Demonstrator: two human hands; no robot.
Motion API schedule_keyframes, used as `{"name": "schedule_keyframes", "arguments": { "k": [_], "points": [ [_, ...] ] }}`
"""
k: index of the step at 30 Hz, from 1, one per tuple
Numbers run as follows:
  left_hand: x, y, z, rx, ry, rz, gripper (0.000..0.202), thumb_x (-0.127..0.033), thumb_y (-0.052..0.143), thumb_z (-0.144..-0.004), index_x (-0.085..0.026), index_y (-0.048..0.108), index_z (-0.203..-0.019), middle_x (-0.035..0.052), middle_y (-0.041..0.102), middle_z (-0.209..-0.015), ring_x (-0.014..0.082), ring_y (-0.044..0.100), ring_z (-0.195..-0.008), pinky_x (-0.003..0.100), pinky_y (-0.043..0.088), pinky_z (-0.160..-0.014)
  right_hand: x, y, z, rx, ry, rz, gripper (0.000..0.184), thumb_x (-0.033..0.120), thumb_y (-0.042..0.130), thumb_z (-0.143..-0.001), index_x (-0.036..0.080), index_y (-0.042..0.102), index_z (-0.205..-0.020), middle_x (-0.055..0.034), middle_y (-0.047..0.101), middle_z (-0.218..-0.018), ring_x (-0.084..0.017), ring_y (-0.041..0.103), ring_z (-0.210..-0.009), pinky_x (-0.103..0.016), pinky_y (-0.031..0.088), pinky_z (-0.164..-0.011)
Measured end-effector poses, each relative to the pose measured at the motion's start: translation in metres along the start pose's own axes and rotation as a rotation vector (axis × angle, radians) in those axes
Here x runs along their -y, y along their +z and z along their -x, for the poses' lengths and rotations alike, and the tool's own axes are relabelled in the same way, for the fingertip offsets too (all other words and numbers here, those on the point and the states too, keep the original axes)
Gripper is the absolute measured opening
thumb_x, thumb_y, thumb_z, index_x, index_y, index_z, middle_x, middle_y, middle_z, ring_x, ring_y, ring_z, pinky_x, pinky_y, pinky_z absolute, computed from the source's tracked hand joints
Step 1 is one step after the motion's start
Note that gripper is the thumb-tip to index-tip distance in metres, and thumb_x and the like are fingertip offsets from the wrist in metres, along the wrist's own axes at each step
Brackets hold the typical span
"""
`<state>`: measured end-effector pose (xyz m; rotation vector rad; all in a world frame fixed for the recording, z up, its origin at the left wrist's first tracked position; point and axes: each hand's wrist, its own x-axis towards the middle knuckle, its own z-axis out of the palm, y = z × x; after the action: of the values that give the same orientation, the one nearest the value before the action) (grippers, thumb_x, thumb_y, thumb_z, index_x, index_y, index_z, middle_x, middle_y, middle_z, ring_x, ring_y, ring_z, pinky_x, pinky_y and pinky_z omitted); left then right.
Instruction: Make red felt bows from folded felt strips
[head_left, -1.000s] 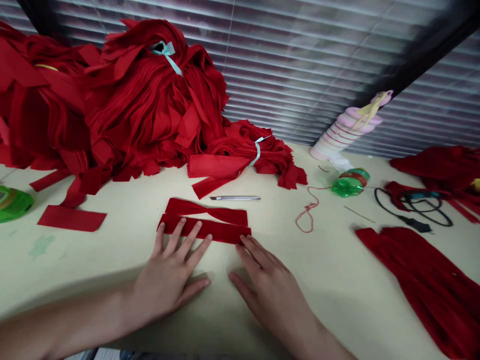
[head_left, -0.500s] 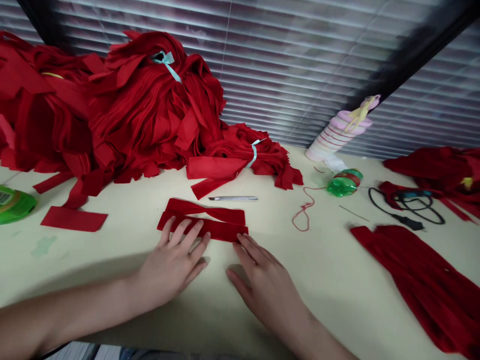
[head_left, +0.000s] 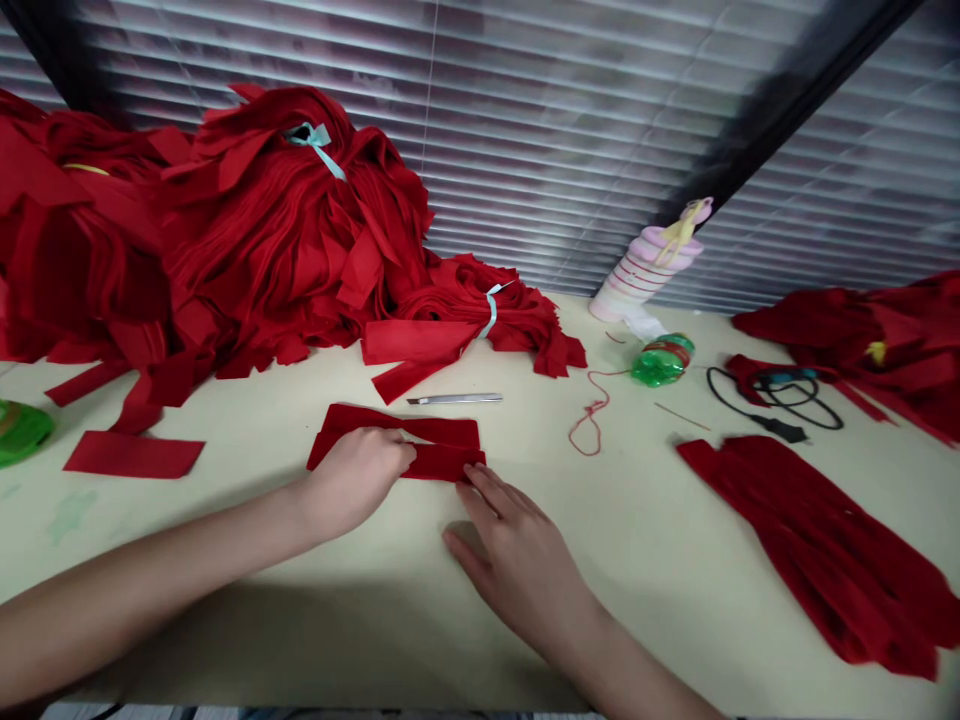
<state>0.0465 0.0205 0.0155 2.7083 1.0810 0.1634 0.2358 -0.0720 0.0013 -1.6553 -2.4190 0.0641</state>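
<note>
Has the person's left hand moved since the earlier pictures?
Yes. The left hand has shifted forward, toward the metal utility knife lying beyond it, and now rests on top of the red fabric strips instead of just reaching them.

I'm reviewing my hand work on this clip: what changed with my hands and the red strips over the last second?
The left hand moved forward onto the lower strip, curling over its left part. The right hand stayed at that strip's right end, fingertips on it. The knife and red pile stayed put.
</note>
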Motion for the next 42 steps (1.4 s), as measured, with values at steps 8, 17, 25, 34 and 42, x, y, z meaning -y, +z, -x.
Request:
{"name": "schedule_keyframes", "arguments": {
  "k": [8,17,25,34,42],
  "points": [
    [0.003,-0.004,-0.012,0.089,-0.074,-0.046,0.022,-0.007,0.050,-0.082,-0.014,0.064,-0.068,0.0058,0.063,-0.071,0.0196,0.063,-0.069,0.027,0.046,-0.058,-0.002,0.000,0.000,-0.023,-0.016,0.002,0.035,0.019,0.061,-0.080,0.005,0.064,-0.112,-0.0206,0.061,-0.122,-0.032,0.059,-0.111,-0.045,0.053,-0.090],
    [-0.007,-0.004,-0.007,0.004,-0.077,-0.152,0.024,-0.004,0.046,-0.082,-0.011,0.068,-0.078,0.0178,0.058,-0.108,0.0322,0.049,-0.109,0.044,0.046,-0.087,-0.001,0.000,-0.003,-0.026,-0.029,0.001,0.029,0.019,0.062,-0.080,0.008,0.066,-0.107,-0.0196,0.061,-0.122,-0.032,0.058,-0.113,-0.045,0.051,-0.093],
    [-0.005,-0.001,-0.010,0.066,-0.113,-0.149,0.021,-0.004,0.049,-0.081,-0.013,0.068,-0.080,0.0105,0.062,-0.088,0.0255,0.059,-0.086,0.040,0.052,-0.074,-0.003,0.005,-0.004,-0.112,-0.072,-0.051,0.023,0.018,0.063,-0.080,0.010,0.068,-0.100,-0.0182,0.063,-0.117,-0.032,0.058,-0.111,-0.048,0.051,-0.093],
    [-0.011,-0.004,-0.008,0.073,-0.082,-0.177,0.015,-0.002,0.054,-0.077,-0.011,0.065,-0.078,0.0101,0.064,-0.085,0.0275,0.058,-0.093,0.040,0.052,-0.078,0.027,0.006,-0.012,0.045,-0.249,0.030,0.047,0.022,0.051,-0.089,-0.001,0.049,-0.130,-0.0241,0.049,-0.135,-0.032,0.047,-0.126,-0.045,0.043,-0.104],
    [-0.007,-0.002,-0.010,0.013,-0.080,-0.182,0.022,-0.002,0.051,-0.077,-0.011,0.057,-0.095,0.0089,0.065,-0.086,0.0239,0.061,-0.086,0.034,0.053,-0.070,0.026,0.014,-0.018,0.006,-0.225,0.008,0.046,0.029,0.047,-0.091,0.001,0.051,-0.128,-0.0262,0.041,-0.140,-0.037,0.035,-0.133,-0.047,0.039,-0.106]
  ]
}}
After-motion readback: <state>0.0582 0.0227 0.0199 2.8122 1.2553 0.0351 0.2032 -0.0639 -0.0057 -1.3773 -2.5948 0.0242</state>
